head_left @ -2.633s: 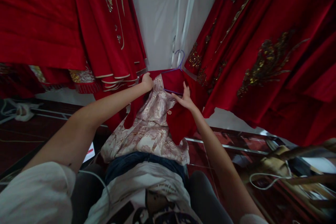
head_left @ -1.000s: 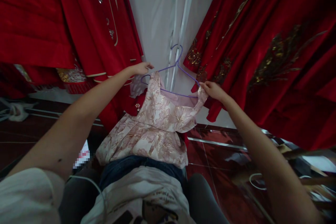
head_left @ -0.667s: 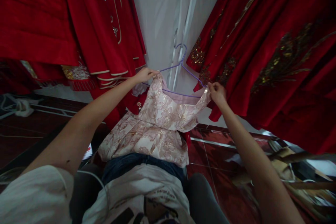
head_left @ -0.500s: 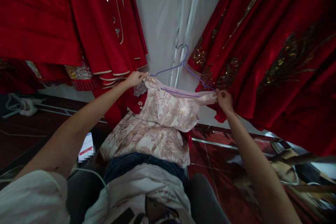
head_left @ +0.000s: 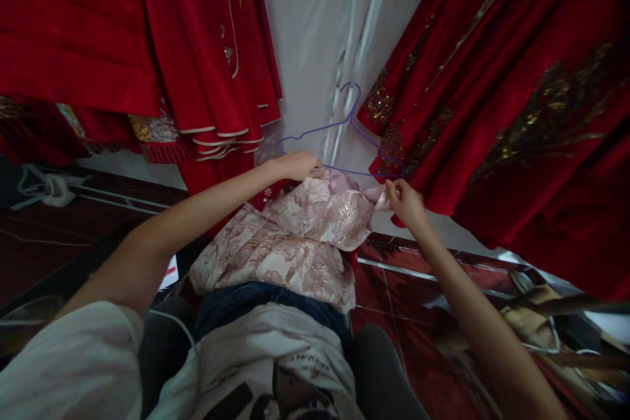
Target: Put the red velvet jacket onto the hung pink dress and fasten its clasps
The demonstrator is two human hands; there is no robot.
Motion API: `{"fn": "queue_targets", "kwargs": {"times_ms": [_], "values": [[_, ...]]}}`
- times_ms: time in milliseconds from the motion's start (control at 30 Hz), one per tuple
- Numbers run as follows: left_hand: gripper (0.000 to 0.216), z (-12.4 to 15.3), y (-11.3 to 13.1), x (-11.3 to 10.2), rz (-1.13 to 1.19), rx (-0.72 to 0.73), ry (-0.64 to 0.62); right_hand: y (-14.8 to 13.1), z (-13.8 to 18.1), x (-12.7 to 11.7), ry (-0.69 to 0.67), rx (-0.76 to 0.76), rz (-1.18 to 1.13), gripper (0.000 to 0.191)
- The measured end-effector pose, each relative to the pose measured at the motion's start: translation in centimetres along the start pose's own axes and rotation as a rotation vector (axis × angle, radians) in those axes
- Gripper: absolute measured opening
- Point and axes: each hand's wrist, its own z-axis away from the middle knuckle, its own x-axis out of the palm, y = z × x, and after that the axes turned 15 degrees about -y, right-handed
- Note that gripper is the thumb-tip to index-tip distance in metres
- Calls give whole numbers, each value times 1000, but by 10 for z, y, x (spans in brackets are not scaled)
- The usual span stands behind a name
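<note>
Red gowns hung on both sides of me, the left ones ending in pale-edged hems and the right ones carrying gold beadwork that, I judged, could snag the lighter cloth if I swung it too far that way. The pink and gold dress lay across my lap, skirt toward my body and top bunched up toward the wall, its gathered folds likely to crease or twist if I pulled one side harder than the other. Beyond its neckline stood the purple hanger, its lower bar just above the cloth; a knock from my knuckles might have tipped it loose, since I could not make out what its hook rested on. My left hand was closed on the top of the dress, right at that bar, and in such dim light I couldn't tell whether the fingers had caught the bar too; if so, lifting would have dragged both. My right hand pinched the other shoulder strap between thumb and fingers, a small hold which slick fabric could slip out of. Beside the dress, a tiny flower button on red cloth seemed ready to catch a thread.
</note>
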Motion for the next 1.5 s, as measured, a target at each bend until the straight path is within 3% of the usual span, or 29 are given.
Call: {"fn": "queue_targets", "kwargs": {"times_ms": [133,267,333,400,500,600,733,933,1133,1300,1400,1500], "values": [[41,-62,24,7,-105,159,130,-21,-11,-14,130,-145,113,37],[26,-94,32,51,-99,104,61,1,-25,-16,177,-183,132,36],[27,-93,34,76,-36,80,114,30,-29,-12,148,-160,108,37],[33,-84,37,93,53,85,175,62,-29,-7,189,-32,105,38],[37,-69,40,99,155,137,207,100,-27,-1,231,137,109,37],[35,-60,41,95,193,156,199,111,-26,-3,263,132,68,35],[35,-56,43,92,195,153,206,90,-32,-9,363,86,-15,35],[32,-48,51,85,209,180,214,33,-54,-28,456,-76,25,34],[32,-45,52,81,289,216,189,-31,-76,-22,368,-111,68,31],[32,-43,49,80,378,217,180,-51,-72,-2,181,-44,55,34],[31,-38,41,78,536,288,281,-48,-70,-7,210,-79,62,39],[34,-27,13,80,830,124,556,-40,-71,-20,234,-112,76,46]]}}
